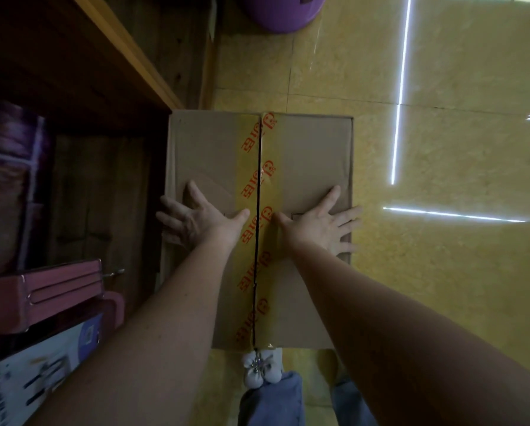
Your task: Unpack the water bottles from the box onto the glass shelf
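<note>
A brown cardboard box (303, 155) stands on the yellow tiled floor in front of me. Its two top flaps are shut, and clear tape with red print (248, 142) runs along the dark centre seam. My left hand (193, 218) lies flat on the left flap with fingers spread, some reaching over the box's left edge. My right hand (322, 222) lies flat on the right flap, fingers spread toward the right edge. No water bottles and no glass shelf show in this view.
A dark wooden shelf unit (82, 66) stands right against the box's left side. Pink boxes (42, 293) and a white printed pack (39, 373) sit at lower left. A purple tub (282, 10) is at the top. My feet and a white shoe (259, 368) are just behind the box.
</note>
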